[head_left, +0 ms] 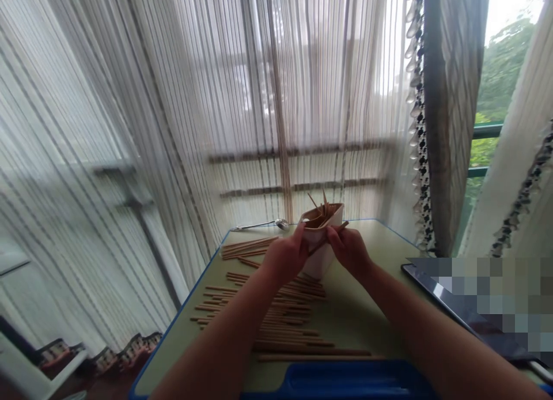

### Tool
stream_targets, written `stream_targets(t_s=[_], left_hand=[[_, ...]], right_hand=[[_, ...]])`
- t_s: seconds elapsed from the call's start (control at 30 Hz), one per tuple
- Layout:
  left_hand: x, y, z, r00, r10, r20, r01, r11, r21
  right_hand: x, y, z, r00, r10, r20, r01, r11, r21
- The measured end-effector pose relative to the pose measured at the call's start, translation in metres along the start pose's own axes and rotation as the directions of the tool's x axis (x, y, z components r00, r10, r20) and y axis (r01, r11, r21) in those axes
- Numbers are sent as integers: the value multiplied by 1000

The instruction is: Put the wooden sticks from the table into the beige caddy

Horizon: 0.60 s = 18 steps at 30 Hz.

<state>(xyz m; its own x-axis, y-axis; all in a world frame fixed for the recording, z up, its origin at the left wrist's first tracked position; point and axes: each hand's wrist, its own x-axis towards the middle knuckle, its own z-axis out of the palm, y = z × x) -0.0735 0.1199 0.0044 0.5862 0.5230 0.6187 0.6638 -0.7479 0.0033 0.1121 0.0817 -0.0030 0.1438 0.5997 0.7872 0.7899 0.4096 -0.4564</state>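
Note:
My left hand [285, 255] grips the near side of a white cup-like holder [320, 260] with a brown inside, which stands tilted on the green table [363, 308]. A few wooden chopsticks [322, 207] stick up out of it. My right hand [348, 247] is closed in a pinch on a brown chopstick [341, 230] at the holder's right rim. Many more wooden chopsticks [276, 316] lie spread flat on the table in front of the holder, under my left forearm.
A metal spoon [263, 224] lies at the table's far edge. A dark flat tablet-like slab [436, 285] sits at the right. A blue tray [345, 380] is at the near edge. Striped sheer curtains [194, 100] hang close behind the table.

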Motion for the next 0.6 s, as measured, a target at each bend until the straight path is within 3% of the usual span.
stream_targets(t_s=[0.6], left_hand=[[-1,-2,3,1000,-22,-6,21,997,-77]], right_hand=[[0,-4,-2,999,-34,-23,34,999,-8]])
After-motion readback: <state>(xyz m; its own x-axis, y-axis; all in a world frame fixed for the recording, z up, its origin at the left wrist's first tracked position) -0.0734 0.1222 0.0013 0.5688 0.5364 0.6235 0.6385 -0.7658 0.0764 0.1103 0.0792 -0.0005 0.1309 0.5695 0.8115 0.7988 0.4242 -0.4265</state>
